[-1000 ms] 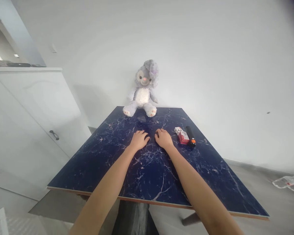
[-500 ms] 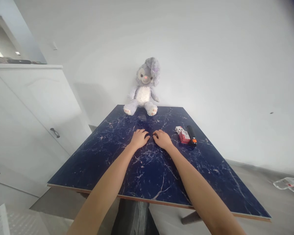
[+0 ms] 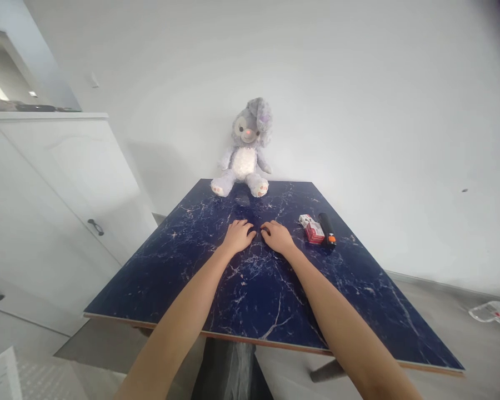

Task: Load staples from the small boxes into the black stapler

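Observation:
My left hand [image 3: 238, 236] rests palm down on the dark blue marbled table [image 3: 250, 300], its fingers stretched forward and thumb apart. Close beside it, my right hand [image 3: 276, 236] lies on the same surface in the same way, with a narrow gap between the two thumbs. Neither hand holds anything. To the right of my right hand are small red and white boxes [image 3: 315, 233], touching or nearly touching a black cylindrical object with an orange button [image 3: 327, 230], perhaps a flashlight.
A grey plush rabbit [image 3: 244, 161] sits at the table's far edge against the white wall [image 3: 358, 100]. A white cabinet [image 3: 58, 222] with dark handles stands on the left. Clear plastic bottles [image 3: 491, 312] lie on the floor at right.
Both hands stay in place on the table. The whole view has shifted very slightly to the right; no object has visibly moved.

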A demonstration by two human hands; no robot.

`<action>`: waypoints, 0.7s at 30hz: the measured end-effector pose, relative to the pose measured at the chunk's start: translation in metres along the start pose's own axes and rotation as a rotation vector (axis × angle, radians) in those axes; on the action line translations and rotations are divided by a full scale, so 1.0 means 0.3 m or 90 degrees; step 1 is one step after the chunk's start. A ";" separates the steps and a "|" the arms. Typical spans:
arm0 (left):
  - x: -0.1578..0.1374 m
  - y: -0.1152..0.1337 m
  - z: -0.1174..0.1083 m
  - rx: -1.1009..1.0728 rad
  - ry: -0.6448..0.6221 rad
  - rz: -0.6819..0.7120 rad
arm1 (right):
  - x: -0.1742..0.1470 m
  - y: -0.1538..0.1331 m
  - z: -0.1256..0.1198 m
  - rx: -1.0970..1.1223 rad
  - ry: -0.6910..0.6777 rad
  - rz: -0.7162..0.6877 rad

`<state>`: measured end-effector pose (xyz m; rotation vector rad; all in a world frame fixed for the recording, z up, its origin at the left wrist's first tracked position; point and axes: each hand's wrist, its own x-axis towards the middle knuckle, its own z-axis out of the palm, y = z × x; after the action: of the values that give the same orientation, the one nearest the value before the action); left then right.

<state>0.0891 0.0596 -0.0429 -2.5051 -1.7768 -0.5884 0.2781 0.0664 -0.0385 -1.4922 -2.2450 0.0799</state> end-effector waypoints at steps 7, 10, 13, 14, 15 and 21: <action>-0.001 0.003 -0.004 0.008 -0.001 0.000 | 0.001 0.003 0.004 0.003 0.004 0.000; -0.002 0.003 -0.005 0.006 -0.004 -0.002 | 0.001 0.003 0.006 0.002 0.003 0.000; -0.001 0.003 -0.004 0.003 -0.002 0.001 | 0.001 0.003 0.007 0.002 0.006 -0.003; -0.001 0.003 -0.003 0.002 -0.001 0.002 | 0.001 0.003 0.007 0.002 0.006 -0.003; -0.001 0.003 -0.003 0.002 0.000 0.002 | 0.001 0.002 0.006 0.002 0.006 -0.003; -0.002 0.004 -0.004 0.002 0.005 0.004 | 0.002 0.000 0.004 0.003 0.002 0.002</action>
<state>0.0897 0.0583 -0.0419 -2.5017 -1.7660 -0.5944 0.2775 0.0670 -0.0394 -1.4931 -2.2386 0.0831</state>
